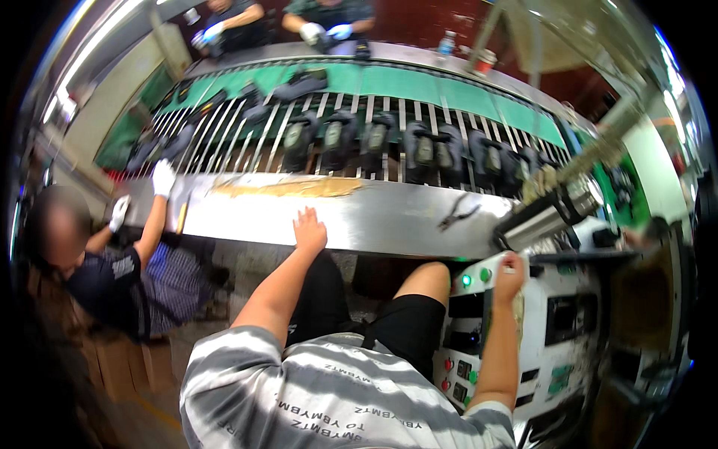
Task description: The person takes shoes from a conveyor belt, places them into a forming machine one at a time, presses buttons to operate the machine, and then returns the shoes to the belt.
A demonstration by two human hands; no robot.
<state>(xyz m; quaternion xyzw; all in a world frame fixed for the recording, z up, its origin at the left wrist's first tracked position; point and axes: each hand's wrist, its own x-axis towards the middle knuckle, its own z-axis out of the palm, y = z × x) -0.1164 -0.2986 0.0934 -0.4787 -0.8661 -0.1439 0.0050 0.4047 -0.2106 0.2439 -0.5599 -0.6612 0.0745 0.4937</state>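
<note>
My left hand (309,230) rests on the front part of the metal tabletop (389,217), fingers stretched and a little spread, holding nothing. Just beyond its fingertips a strip of brown tape or paper (292,186) lies along the table's far edge. My right hand (510,275) is curled closed at the top of the white control panel (557,277), right of the green buttons (476,278). Whatever its fingers may hold is hidden. A pair of pliers (458,215) lies on the table between my two hands, closer to the right one.
Beyond the table, dark shoes (338,138) sit on a slatted roller conveyor, with a green belt (374,78) behind. At left, a gloved co-worker (112,277) reaches to the conveyor. Two gloved people work across it. A metal cylinder (546,213) stands at right.
</note>
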